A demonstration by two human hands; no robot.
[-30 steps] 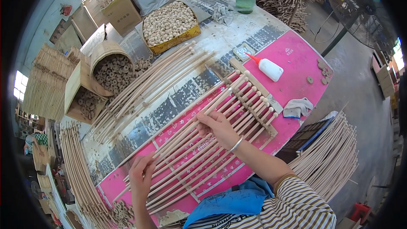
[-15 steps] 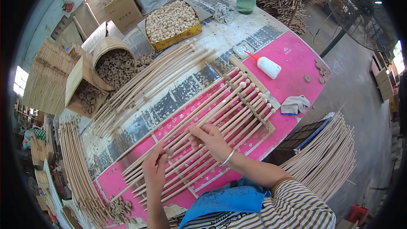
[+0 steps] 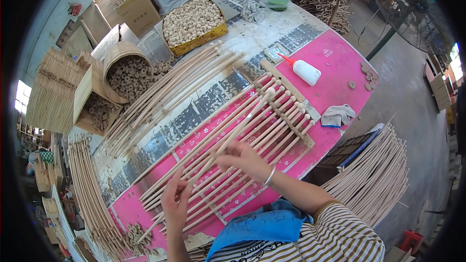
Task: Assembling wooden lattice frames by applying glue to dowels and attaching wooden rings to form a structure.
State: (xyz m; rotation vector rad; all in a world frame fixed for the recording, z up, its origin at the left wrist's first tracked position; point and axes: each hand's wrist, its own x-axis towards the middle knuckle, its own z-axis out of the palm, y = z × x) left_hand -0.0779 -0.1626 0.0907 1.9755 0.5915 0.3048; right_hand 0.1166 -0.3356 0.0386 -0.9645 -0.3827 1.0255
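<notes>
The right hand's (image 3: 244, 160) fingers pinch a blurred, ball-tipped wooden dowel (image 3: 248, 120) slanting past the left hand (image 3: 175, 203), whose grip I cannot tell. Swung low, its ball beyond the right fingers could snag neighbouring dowels (image 3: 279, 136).

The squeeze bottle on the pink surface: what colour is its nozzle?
The nozzle is red; it shows best in the head view.
</notes>
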